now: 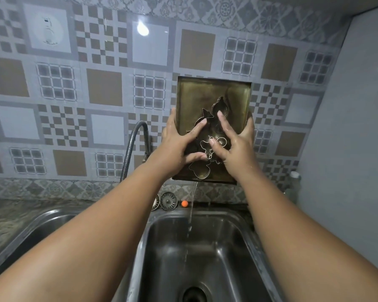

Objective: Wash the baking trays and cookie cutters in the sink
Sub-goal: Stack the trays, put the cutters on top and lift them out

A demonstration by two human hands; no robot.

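The single head camera looks forward and a little down, from close above the sink [162,247], toward the tiled wall [100,88].

A marbled worktop [7,216] runs along the lower half of the frame, with a left sink basin [44,223] and a right sink basin [162,247] set into it. Behind the right basin, two metal strainer plugs [168,200] lean beside a small orange ball [184,203]. A clear bottle [294,184] stands at the right.
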